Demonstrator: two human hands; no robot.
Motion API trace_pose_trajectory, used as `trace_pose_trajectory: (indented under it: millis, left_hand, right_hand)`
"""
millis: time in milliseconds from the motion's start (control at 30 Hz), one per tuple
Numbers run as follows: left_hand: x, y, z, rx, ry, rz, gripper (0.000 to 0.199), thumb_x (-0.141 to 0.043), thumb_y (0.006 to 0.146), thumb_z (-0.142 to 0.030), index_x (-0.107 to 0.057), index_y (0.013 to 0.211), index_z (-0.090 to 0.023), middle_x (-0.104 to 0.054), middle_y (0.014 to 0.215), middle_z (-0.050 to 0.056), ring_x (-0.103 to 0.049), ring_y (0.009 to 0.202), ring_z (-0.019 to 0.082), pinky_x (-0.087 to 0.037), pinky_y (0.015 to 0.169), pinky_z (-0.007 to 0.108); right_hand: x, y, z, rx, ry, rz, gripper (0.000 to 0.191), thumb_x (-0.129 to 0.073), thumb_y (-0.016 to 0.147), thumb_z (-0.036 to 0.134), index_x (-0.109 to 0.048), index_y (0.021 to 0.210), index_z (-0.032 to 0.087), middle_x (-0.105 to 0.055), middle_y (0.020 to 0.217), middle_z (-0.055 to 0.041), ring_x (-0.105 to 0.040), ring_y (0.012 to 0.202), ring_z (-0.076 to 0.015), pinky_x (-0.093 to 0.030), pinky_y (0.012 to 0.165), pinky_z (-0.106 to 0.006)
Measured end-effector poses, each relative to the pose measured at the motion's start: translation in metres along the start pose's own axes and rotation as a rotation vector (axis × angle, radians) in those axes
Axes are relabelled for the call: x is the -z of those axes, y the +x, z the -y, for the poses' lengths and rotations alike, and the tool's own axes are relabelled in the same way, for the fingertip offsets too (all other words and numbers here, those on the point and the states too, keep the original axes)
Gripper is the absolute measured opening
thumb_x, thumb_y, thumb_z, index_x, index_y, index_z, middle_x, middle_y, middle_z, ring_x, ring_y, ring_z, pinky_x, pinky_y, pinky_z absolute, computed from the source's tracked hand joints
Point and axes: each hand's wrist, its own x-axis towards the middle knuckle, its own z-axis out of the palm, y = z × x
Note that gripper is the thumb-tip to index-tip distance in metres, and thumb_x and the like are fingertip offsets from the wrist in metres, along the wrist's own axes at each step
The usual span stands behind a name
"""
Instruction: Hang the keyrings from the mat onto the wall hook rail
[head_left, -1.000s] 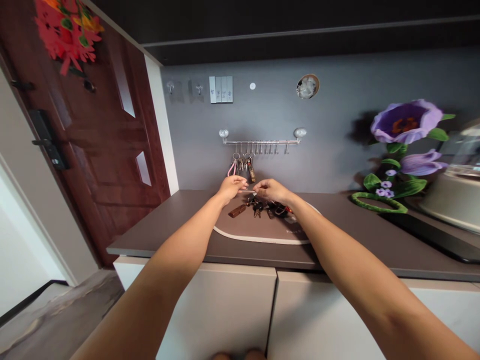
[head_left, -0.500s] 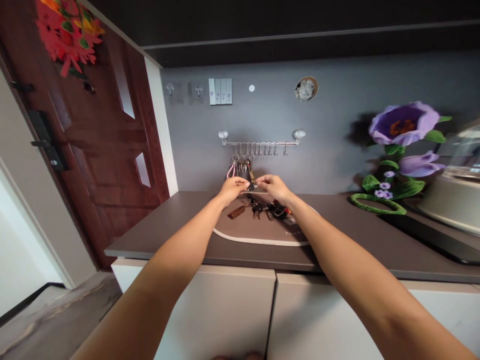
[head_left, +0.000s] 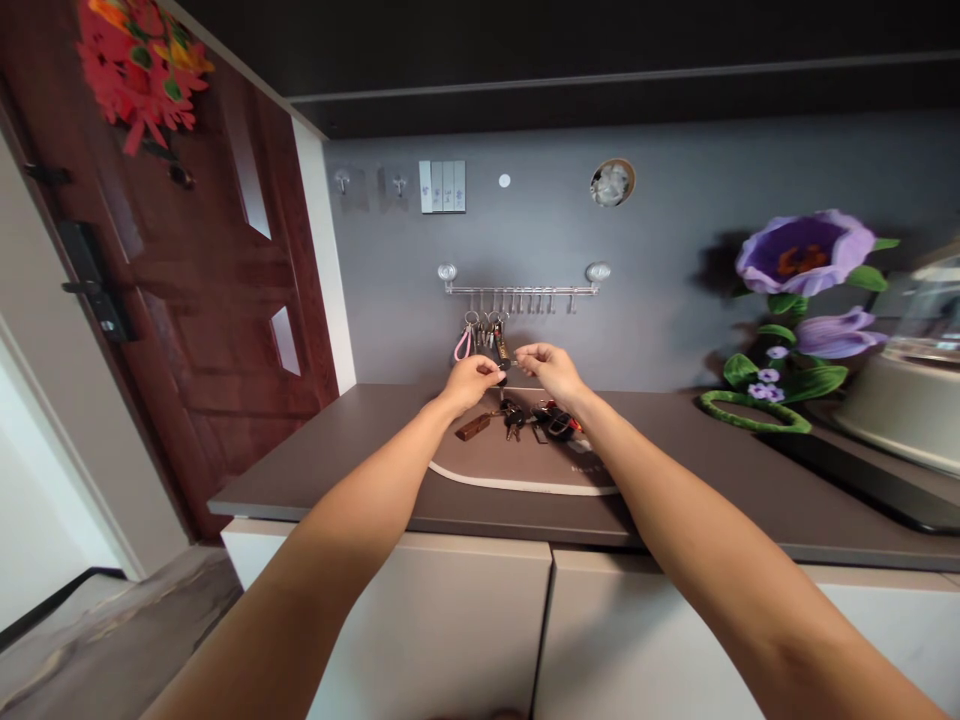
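Observation:
My left hand (head_left: 474, 380) pinches a small dark key fob (head_left: 504, 378) above the back of a brown mat (head_left: 517, 470). Just right of it, my right hand (head_left: 546, 368) has thumb and fingertips together on something small and thin that I cannot make out. Behind the hands, several keys (head_left: 486, 335) and a pink loop (head_left: 463, 343) hang from the left part of a clear hook rail (head_left: 525, 290). On the mat lie a brown key holder (head_left: 473, 428), dark keys (head_left: 513, 415) and a black and red bunch (head_left: 559, 422).
Purple artificial flowers (head_left: 806, 255) with a green ring base (head_left: 754, 410) stand on the right of the dark counter (head_left: 322, 440). Beside them are a black tray (head_left: 862, 480) and a pale rounded appliance (head_left: 900, 400). A dark cabinet (head_left: 525, 50) overhangs the counter. A red-brown door (head_left: 217, 300) is at left.
The two hands have moved slightly apart, and the dark fob now shows at my left fingertips. The camera view has tilted up a little.

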Motion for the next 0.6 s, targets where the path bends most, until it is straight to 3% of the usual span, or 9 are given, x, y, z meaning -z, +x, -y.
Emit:
trace_pose_trajectory:
  millis: [267, 467, 600]
  left_hand:
    - [0.0, 0.005, 0.002, 0.065, -0.225, -0.068, 0.007, -0.06, 0.066, -0.019, -0.057, 0.069, -0.013, -0.056, 0.062, 0.0, -0.049, 0.056, 0.008, -0.043, 0.063, 0.024]
    - [0.002, 0.007, 0.003, 0.229, -0.467, -0.088, 0.01, -0.064, 0.066, -0.02, -0.058, 0.071, -0.013, -0.058, 0.068, 0.001, -0.053, 0.064, 0.007, -0.047, 0.068, 0.024]
    - [0.003, 0.007, 0.005, 0.269, -0.56, -0.063, 0.011, -0.065, 0.065, -0.021, -0.059, 0.072, -0.014, -0.059, 0.072, 0.002, -0.054, 0.068, 0.008, -0.047, 0.071, 0.026]
  right_hand:
    - [0.001, 0.0, 0.0, -0.107, 0.136, -0.035, 0.012, -0.052, 0.066, 0.009, -0.056, 0.077, 0.013, -0.056, 0.061, 0.0004, -0.045, 0.05, -0.0055, -0.039, 0.055, -0.021]
    - [-0.005, -0.004, -0.003, -0.207, 0.132, 0.088, 0.007, -0.054, 0.068, 0.012, -0.056, 0.075, 0.014, -0.058, 0.063, -0.0015, -0.05, 0.054, -0.0075, -0.041, 0.057, -0.022]
    - [-0.01, -0.007, -0.004, -0.186, 0.04, 0.167, 0.01, -0.056, 0.067, 0.015, -0.057, 0.077, 0.014, -0.059, 0.067, -0.0012, -0.05, 0.057, -0.0074, -0.042, 0.062, -0.023]
